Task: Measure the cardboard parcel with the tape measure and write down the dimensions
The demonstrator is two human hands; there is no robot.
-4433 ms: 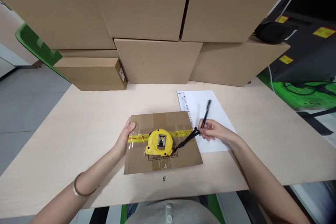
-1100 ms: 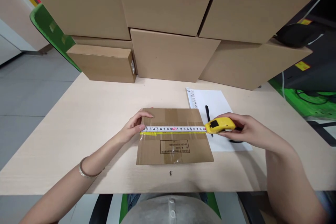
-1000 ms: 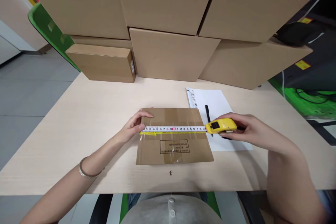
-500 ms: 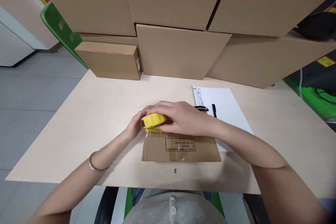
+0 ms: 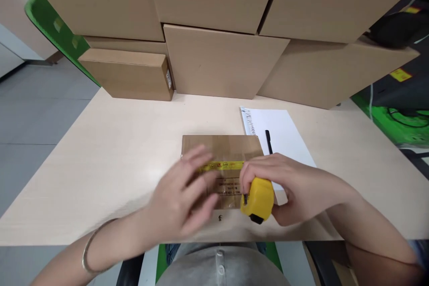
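Note:
A yellow tape measure (image 5: 260, 199) with black parts is gripped in my right hand (image 5: 291, 183), near the right front corner of a small cardboard box (image 5: 221, 145). A yellow printed strip (image 5: 229, 165) runs across the top of that box, and dark printing shows in front of it. My left hand (image 5: 181, 196), blurred by motion, hovers over the left part of the box with fingers apart and nothing seen in them. Its fingers hide the strip's left part. Whether they touch the box I cannot tell.
White paper (image 5: 284, 129) carries a black pen (image 5: 268, 142) to the right of the box. A longer cardboard box (image 5: 134, 76) stands at the back left. Large cardboard panels (image 5: 217, 62) line the rear of the pale table (image 5: 127, 143).
The tape measure has moved right and toward me in my right hand. My left hand has come away from it and nearer to me, uncovering the box top.

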